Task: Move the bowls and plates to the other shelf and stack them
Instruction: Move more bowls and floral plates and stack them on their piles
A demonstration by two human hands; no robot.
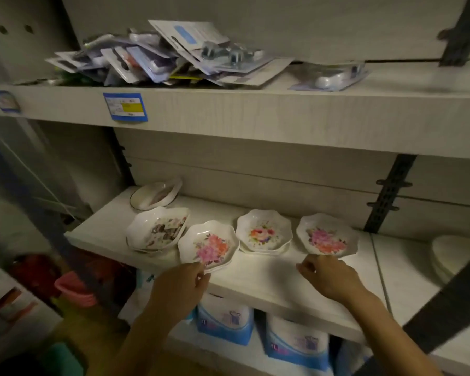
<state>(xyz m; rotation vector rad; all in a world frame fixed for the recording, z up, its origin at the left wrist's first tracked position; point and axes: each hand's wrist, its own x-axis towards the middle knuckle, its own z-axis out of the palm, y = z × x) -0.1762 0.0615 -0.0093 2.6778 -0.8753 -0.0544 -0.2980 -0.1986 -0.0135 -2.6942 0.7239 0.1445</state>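
Several white scalloped plates with flower prints lie on the middle shelf [269,278]. My left hand [183,280] pinches the near rim of a pink-flowered plate [208,245] that tops a small stack. My right hand [329,275] has its fingertips at the near rim of the rightmost pink-flowered plate [326,238]; whether it grips the rim I cannot tell. Between them sits a stack with a red-and-purple flower [263,232]. Further left is a tilted stack with a brown pattern [158,229], and behind it a dark-rimmed white bowl [155,195].
The upper shelf [255,115] holds a heap of blister-packed goods [168,55] and carries blue price labels. White dishes [451,253] sit on the adjoining shelf at right. Blue-and-white bags [296,340] stand below. A pink basket [73,289] is lower left.
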